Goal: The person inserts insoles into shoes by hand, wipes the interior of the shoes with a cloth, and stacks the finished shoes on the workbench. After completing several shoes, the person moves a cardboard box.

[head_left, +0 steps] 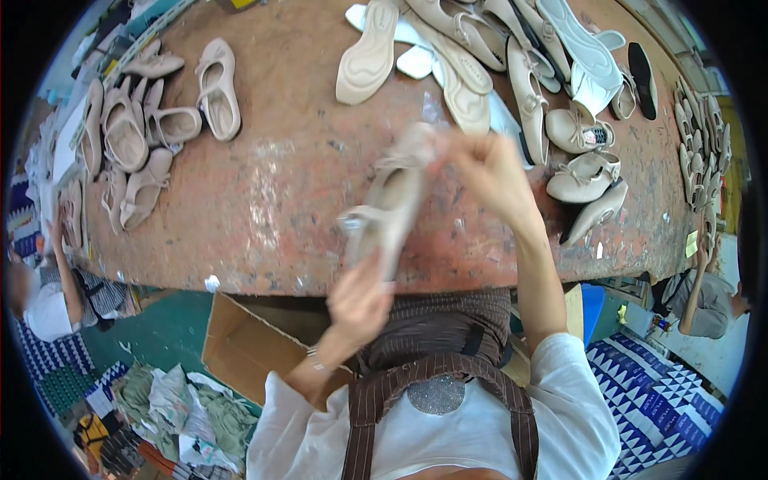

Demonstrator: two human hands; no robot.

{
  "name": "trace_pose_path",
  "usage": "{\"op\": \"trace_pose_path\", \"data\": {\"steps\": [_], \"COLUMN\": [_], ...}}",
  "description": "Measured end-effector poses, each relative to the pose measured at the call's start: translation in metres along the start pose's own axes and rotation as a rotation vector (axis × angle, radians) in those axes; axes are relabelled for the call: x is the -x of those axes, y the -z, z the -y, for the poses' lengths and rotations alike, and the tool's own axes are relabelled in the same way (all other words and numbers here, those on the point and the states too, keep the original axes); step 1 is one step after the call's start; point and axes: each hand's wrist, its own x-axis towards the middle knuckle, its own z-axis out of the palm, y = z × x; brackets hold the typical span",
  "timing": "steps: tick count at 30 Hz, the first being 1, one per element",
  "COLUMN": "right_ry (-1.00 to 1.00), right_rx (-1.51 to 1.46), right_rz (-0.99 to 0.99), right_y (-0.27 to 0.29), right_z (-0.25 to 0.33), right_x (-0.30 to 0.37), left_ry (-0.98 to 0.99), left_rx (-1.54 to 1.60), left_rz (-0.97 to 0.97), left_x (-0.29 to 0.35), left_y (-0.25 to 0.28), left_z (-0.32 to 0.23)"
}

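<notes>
A beige flat shoe (392, 200) with a strap and a small bow is held above the near middle of the table, its toe pointing away and its opening upward. My left hand (360, 300) is closed around its heel end. Beside the toe is my right hand (484, 164), fingers curled in and blurred by motion; whether they touch the shoe or pinch something small is unclear. Several beige insoles (368, 56) lie beyond the hands, overlapping white sheets. To the right sit more beige shoes (580, 176), some on their sides.
The worn reddish table (264, 208) carries another group of beige shoes (124, 128) at left. A black sole (642, 80) lies at far right. An open cardboard box (256, 336) stands below the near edge. Other people work at both sides, one person's arm (68, 272) at left.
</notes>
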Motion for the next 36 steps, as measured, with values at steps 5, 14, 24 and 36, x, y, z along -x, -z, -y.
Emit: {"op": "trace_pose_path", "data": {"steps": [5,14,24,36], "right_ry": [0.17,0.068,0.198,0.241], "right_rx": [0.433,-0.031,-1.284,-0.467], "right_rz": [-0.601,-0.49,-0.114,-0.541], "right_y": [-0.044,-0.057,0.05,0.076], "right_z": [0.003,-0.004,-0.095,-0.121], "right_x": [-0.174,-0.211,0.076,0.182], "left_ry": [-0.029,0.36,0.259,0.217], "left_rx": [-0.578,0.048,0.217,0.477], "left_rz": [-0.208,-0.092,0.361,0.49], "left_x": [-0.088,-0.261,-0.267,-0.163], "left_y": [0.155,0.051,-0.184,-0.062], "left_z": [0.111,0.157,-0.031,-0.011]}}
